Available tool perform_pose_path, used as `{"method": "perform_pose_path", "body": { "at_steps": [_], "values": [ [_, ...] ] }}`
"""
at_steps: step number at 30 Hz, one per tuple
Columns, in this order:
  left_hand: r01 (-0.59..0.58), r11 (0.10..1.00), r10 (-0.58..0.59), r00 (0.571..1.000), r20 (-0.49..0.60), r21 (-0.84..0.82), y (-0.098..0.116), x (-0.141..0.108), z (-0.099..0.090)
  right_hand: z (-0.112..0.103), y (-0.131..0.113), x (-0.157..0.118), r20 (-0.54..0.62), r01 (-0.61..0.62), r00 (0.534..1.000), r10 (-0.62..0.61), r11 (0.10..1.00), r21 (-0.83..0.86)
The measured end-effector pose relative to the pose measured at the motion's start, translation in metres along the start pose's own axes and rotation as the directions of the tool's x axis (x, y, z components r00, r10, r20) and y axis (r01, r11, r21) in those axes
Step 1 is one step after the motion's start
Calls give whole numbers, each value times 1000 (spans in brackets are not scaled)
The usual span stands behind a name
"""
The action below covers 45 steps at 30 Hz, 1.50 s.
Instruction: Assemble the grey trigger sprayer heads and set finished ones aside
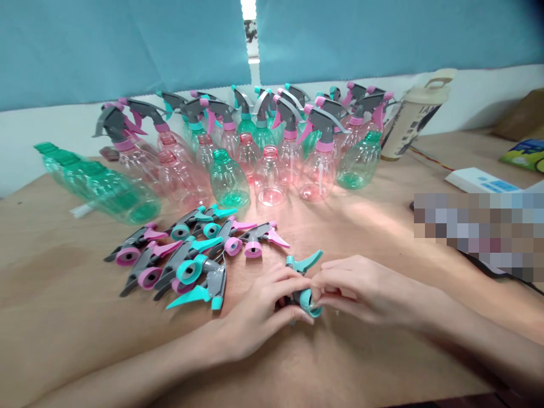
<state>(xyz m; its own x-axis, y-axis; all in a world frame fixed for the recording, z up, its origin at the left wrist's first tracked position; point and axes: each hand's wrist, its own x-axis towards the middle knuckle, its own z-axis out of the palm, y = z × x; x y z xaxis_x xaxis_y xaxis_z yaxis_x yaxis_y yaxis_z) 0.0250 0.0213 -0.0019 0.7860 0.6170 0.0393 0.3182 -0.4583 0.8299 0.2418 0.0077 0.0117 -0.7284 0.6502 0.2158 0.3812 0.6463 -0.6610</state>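
A grey spray head with a teal trigger and collar point(310, 304) is gripped in my left hand point(272, 300), thumb and fingers around its body. The collar's open end faces right. At that opening my right hand point(357, 286) is closed in a pinch; whatever lies between its fingertips is too small and blurred to make out. To the left of my hands lies a group of loose spray heads point(149, 277), grey with pink or teal parts. One teal spray head point(207, 283) rests closest to my left wrist.
Behind stand several pink and green bottles, some capless like the green bottle point(230, 180), others with spray heads fitted. Green bottles point(123, 195) lean at left. A tumbler point(414, 116), a white box point(482, 180) and a pixelated dark-edged item point(480, 238) are on the right.
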Motion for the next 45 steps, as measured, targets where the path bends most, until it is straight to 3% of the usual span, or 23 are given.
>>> {"method": "perform_pose_path", "body": {
  "at_steps": [5,10,15,19,22,27,36,45],
  "values": [
    [-6,998,6,1000,-4,-64,-1,-1,2,-1,2,-1,5,-38,999,38,999,4],
    [65,983,-84,991,-106,-169,0,0,2,-8,4,-4,-7,-128,992,129,991,38],
    [131,956,-171,976,-135,-264,-2,0,1,-2,7,-2,-236,-134,958,162,982,132],
    [127,947,-178,972,-152,-296,-4,1,3,13,4,1,-450,16,892,32,995,102],
    [114,945,-168,973,-156,-306,-4,1,4,22,2,3,-520,62,851,-73,997,-40],
    [150,917,-220,963,-154,-370,-2,1,4,27,4,5,-527,155,825,-206,978,-139],
    [153,942,-218,956,-197,-300,-1,2,1,30,11,3,-498,154,858,-128,988,11],
    [143,941,-207,959,-191,-306,-6,1,3,31,9,1,-517,131,847,-122,991,-20]
  ]
}}
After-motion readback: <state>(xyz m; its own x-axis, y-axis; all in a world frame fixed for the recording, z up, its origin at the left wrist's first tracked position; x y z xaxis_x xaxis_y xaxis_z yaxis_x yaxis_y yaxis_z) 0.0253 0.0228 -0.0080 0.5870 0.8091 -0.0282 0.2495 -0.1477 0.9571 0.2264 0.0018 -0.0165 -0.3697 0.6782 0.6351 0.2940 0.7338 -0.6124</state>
